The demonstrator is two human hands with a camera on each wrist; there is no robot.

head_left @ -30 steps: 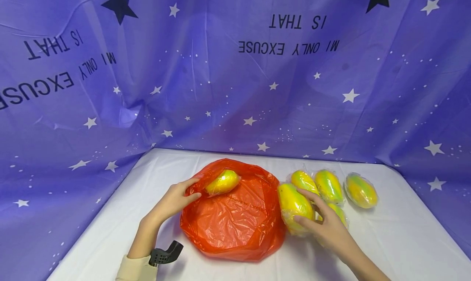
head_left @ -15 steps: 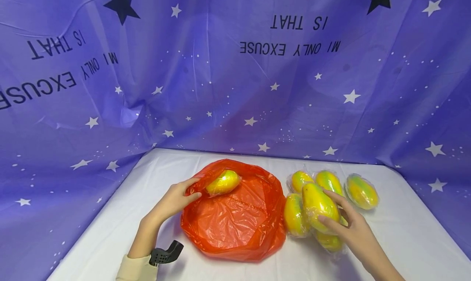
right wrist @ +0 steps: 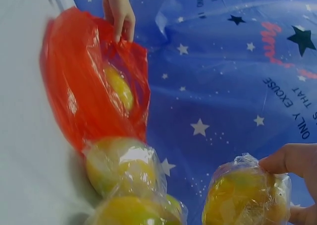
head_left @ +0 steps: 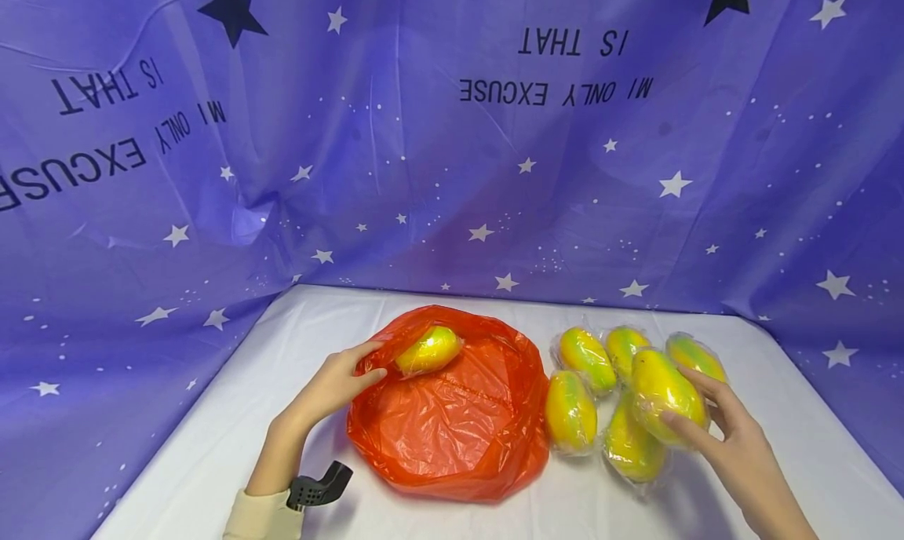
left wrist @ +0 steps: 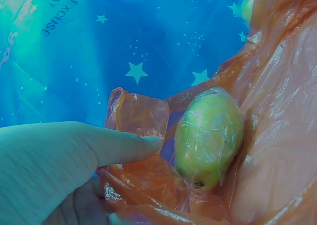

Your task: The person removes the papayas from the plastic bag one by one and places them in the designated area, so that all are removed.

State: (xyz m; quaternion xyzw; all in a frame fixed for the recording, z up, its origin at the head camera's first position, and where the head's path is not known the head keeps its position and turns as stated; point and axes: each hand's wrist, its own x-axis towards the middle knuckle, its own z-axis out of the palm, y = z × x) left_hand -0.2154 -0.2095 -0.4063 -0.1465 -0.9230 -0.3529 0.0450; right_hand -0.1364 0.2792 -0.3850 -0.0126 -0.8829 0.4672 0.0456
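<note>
My left hand [head_left: 335, 387] pinches the left rim of a red plastic bag [head_left: 438, 438], whose mouth is spread wide on the table. Inside the bag, against its far left side, lies one mango [head_left: 429, 350] in clear wrap. The left wrist view shows the thumb [left wrist: 131, 148] laid over a fold of the bag, close beside that mango. Right of the bag my right hand [head_left: 741, 454] grips another wrapped yellow-green mango [head_left: 664, 395], thumb on the near side. It hides parts of the mangoes behind and below it.
Several wrapped mangoes lie right of the bag, one mango [head_left: 570, 413] close to its rim and another mango [head_left: 632, 450] nearer the front. A white cloth covers the table [head_left: 777, 399]. A purple star-printed curtain [head_left: 452, 171] stands behind and at both sides.
My right hand has carried its mango rightward, from beside the bag's right rim to over the right part of the group. The left hand and bag stay in place.
</note>
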